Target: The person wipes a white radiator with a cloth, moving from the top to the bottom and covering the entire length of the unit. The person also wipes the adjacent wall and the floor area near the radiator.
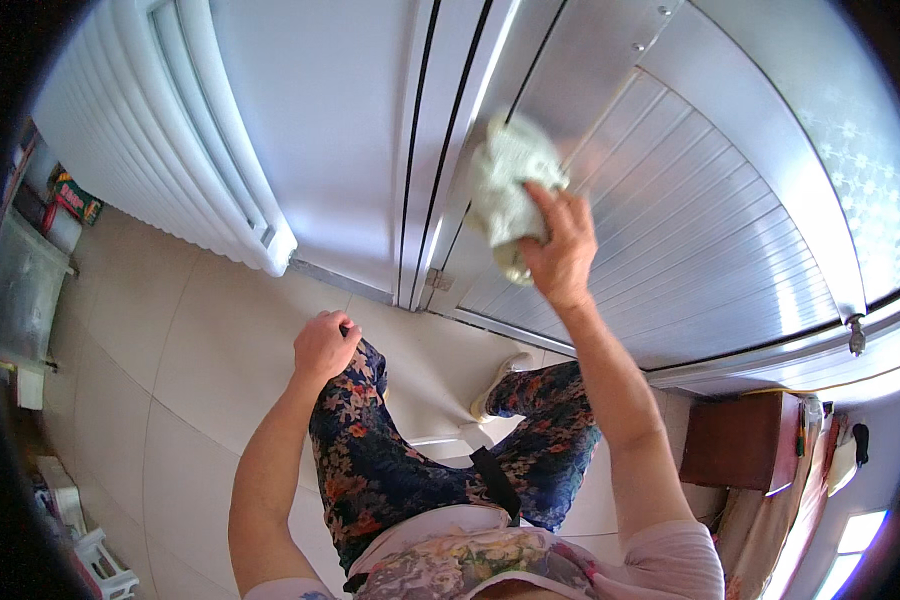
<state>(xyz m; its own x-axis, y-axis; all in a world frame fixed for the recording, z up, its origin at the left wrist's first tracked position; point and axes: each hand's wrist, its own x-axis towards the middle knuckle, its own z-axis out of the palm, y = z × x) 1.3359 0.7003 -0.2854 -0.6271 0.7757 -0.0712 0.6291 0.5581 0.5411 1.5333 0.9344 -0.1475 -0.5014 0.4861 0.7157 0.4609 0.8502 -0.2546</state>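
Note:
My right hand grips a bunched pale green cloth, its thumb and fingers pressed into the folds. The cloth lies against the silvery door, over the edge strip near the hinge side, and looks slightly blurred. Ribbed panelling covers the door's middle, with a flower-patterned pane beyond it. My left hand rests on my left knee, over the dark floral trousers, with its fingers curled in. Nothing shows plainly in its grasp, though a small dark patch appears by the thumb.
A white ribbed radiator stands at the left, beside a white wall panel. Pale tiles cover the floor. At the right are a brown cabinet and a door handle. A translucent bin sits far left.

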